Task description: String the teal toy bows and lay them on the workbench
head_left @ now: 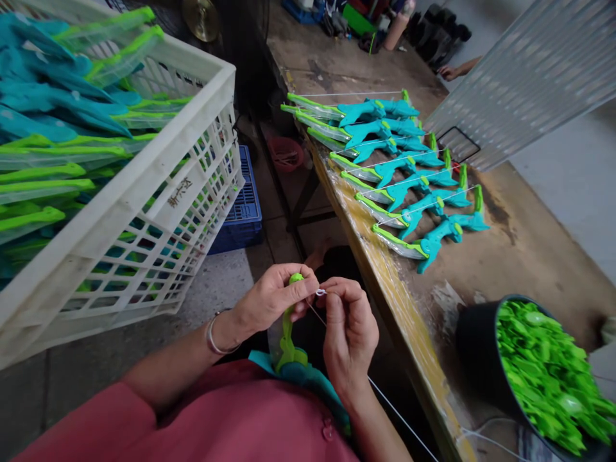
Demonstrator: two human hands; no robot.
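A toy bow (pixel 287 350) of teal and green plastic leans upright against my lap, its lower part partly hidden by my shirt. My left hand (pixel 272 300) is closed around its green tip. Between finger and thumb, my right hand (pixel 350 337) pinches a white string (pixel 321 292), which forms a small loop or knot beside the tip. A length of white string (pixel 397 410) also runs from below my right wrist toward the table. Several strung toy bows (pixel 409 215) lie in a row along the table to the right.
A white slatted crate (pixel 166 212) full of toy bows stands at left, above a blue crate (pixel 235 221). On the wooden table (pixel 524 256) are a black bucket (pixel 474 346) of green parts and a ribbed translucent panel (pixel 529 83). Another person's hand (pixel 448 72) shows behind it.
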